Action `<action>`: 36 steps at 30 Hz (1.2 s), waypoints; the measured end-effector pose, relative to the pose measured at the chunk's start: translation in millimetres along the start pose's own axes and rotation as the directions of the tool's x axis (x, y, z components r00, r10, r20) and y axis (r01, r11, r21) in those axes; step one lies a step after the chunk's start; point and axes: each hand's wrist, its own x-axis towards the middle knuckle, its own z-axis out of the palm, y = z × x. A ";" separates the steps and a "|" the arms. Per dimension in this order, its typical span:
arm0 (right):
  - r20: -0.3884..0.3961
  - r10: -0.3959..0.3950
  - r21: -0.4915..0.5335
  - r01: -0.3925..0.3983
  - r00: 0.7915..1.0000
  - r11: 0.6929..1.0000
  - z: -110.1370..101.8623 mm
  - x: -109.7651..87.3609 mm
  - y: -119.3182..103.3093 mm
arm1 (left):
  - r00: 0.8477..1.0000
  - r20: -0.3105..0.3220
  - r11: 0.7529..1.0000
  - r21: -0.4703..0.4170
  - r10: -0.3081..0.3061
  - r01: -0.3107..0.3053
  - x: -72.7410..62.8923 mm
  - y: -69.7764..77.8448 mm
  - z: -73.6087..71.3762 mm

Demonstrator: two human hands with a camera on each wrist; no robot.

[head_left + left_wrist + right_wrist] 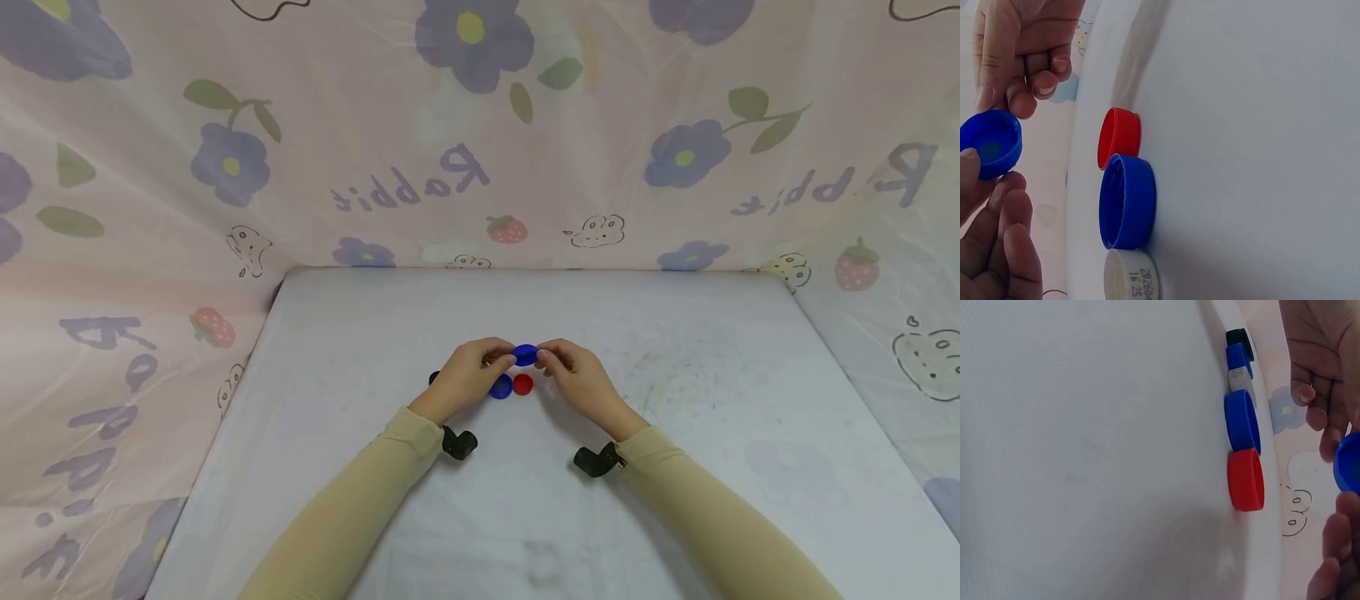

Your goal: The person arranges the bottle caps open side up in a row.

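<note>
A blue bottle cap is held up above the table between the two hands, its hollow side showing in the left wrist view. My left hand pinches its left edge between thumb and fingers. From the other side, my right hand pinches the opposite edge. Below them a row of bottle caps lies on the table, hollow side up. A red cap ends the row, beside a larger blue cap and a white cap with printed digits. Farther along, the right wrist view shows another blue cap and a dark cap.
The caps stand on a white-covered table. A fabric curtain with flowers and lettering rises behind the table and along both sides. Black wrist camera mounts stick out inward from both sleeves, low over the table.
</note>
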 end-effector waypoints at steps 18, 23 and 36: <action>-0.009 -0.043 -0.002 0.043 0.999 0.999 -0.2 -2.1 2.4 | 1.000 0.006 0.999 -0.025 -0.020 0.020 -1.5 2.7 1.2; 0.011 -0.042 -0.027 0.042 0.999 0.999 -1.0 -4.5 1.5 | 1.000 0.004 0.999 -0.042 -0.011 0.011 -1.5 1.8 2.3; 0.055 -0.053 -0.089 0.057 0.997 0.994 -4.7 -8.2 3.6 | 1.000 0.012 0.999 -0.037 -0.011 0.011 -0.9 0.8 7.3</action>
